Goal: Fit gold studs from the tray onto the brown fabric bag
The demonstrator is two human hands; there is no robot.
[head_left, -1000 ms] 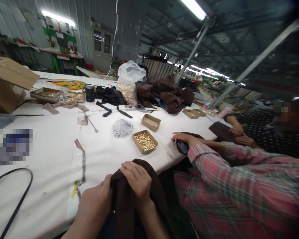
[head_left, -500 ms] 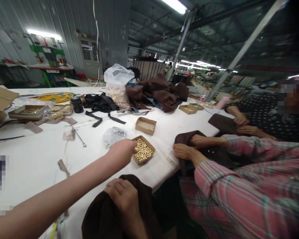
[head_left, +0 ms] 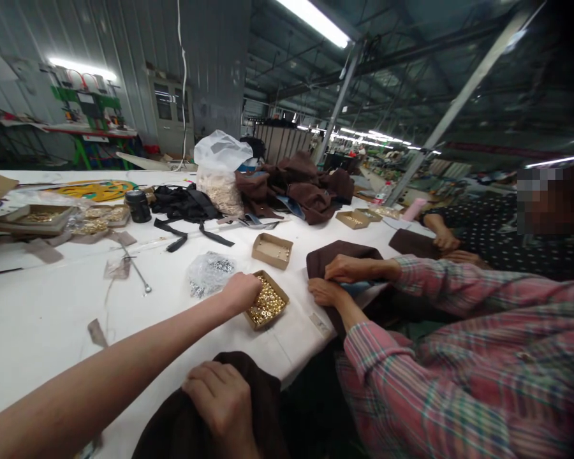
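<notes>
My left hand (head_left: 240,291) reaches across the white table (head_left: 52,306) and dips into a small cardboard box of gold metal pieces (head_left: 270,305). Its fingers are curled down into the pieces, and what they pinch is hidden. At the table's near edge my right hand (head_left: 220,398) is closed on a piece of dark brown fabric (head_left: 264,389) that hangs off the edge toward me.
To my right, a person in a plaid shirt has both hands (head_left: 337,277) on another brown fabric piece (head_left: 335,254). Also on the table: a bag of silver parts (head_left: 209,271), a second box (head_left: 272,250), black straps (head_left: 182,204), a brown fabric pile (head_left: 296,191).
My left hand let go of the brown fabric, stretched out to the box of gold pieces and now dips into it. My right hand kept its hold on the fabric.
</notes>
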